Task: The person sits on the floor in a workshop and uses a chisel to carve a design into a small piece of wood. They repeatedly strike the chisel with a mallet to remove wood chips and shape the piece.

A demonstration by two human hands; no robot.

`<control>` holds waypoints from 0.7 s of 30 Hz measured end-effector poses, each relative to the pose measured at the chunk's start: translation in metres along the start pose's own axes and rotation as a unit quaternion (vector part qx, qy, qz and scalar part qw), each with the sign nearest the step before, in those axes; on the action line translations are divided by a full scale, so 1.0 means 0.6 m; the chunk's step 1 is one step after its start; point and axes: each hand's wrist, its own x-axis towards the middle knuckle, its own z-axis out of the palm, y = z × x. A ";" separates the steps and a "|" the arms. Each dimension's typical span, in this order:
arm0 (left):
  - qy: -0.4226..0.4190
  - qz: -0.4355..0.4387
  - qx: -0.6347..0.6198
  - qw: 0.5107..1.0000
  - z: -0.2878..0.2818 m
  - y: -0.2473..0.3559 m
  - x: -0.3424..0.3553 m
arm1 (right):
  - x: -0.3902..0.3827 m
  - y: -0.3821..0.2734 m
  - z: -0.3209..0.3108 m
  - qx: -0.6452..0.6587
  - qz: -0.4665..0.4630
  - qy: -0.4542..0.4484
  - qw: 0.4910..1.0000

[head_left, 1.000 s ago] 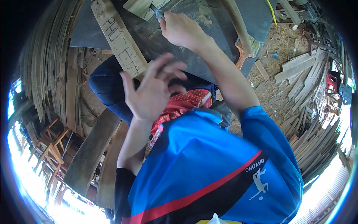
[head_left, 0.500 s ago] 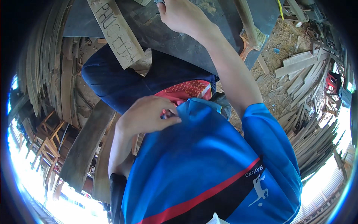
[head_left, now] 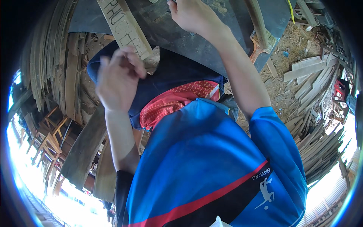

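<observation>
My left hand (head_left: 119,81) is in the air by the near end of a wooden board (head_left: 128,32), which carries hand-drawn, dotted lettering. Motion blurs its loosely bent fingers, but they look apart and nothing shows in them. Over the dark work surface (head_left: 181,49), my right hand (head_left: 196,17) is closed at the upper edge of the view. A small bit of something dark bluish shows at its fingertips; the rest is cut off, so its kind cannot be told.
Right of my right forearm, a curved wooden piece (head_left: 261,41) stands at the surface's edge. Stacked planks (head_left: 49,68) rise on the left, and loose boards (head_left: 306,68) lie on the shaving-strewn floor at right. Wooden chair frames (head_left: 49,140) stand lower left.
My left hand has moved up and away from the front of my shirt toward the lettered board, baring red cloth at my waist. My right hand stays over the work surface.
</observation>
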 end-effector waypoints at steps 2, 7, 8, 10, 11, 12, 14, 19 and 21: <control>-0.013 0.038 -0.149 0.988 0.012 0.009 0.012 | -0.002 0.004 0.004 0.004 -0.004 0.004 1.000; -0.021 0.040 -0.288 0.956 0.028 0.021 0.027 | -0.001 -0.003 -0.008 0.015 0.061 -0.041 0.997; -0.055 0.035 -0.289 0.955 0.025 0.019 0.029 | -0.001 0.000 -0.003 0.013 0.064 -0.032 0.997; -0.054 0.039 -0.293 0.954 0.034 0.017 0.027 | 0.000 0.000 -0.006 0.000 0.057 -0.054 0.997; -0.054 0.040 -0.294 0.953 0.038 0.017 0.026 | 0.002 -0.002 -0.007 -0.007 0.053 -0.065 0.996; -0.058 0.041 -0.300 0.951 0.041 0.016 0.028 | 0.002 -0.003 -0.008 -0.004 0.053 -0.065 0.996; -0.076 0.045 -0.289 0.953 0.043 0.015 0.026 | 0.001 -0.006 -0.010 0.003 0.051 -0.066 0.997; -0.067 0.048 -0.265 0.961 0.057 0.021 0.023 | 0.000 -0.004 -0.009 -0.004 0.045 -0.048 0.998; -0.037 0.060 -0.228 0.971 0.060 0.027 0.024 | -0.003 -0.004 -0.004 -0.014 0.045 -0.041 0.998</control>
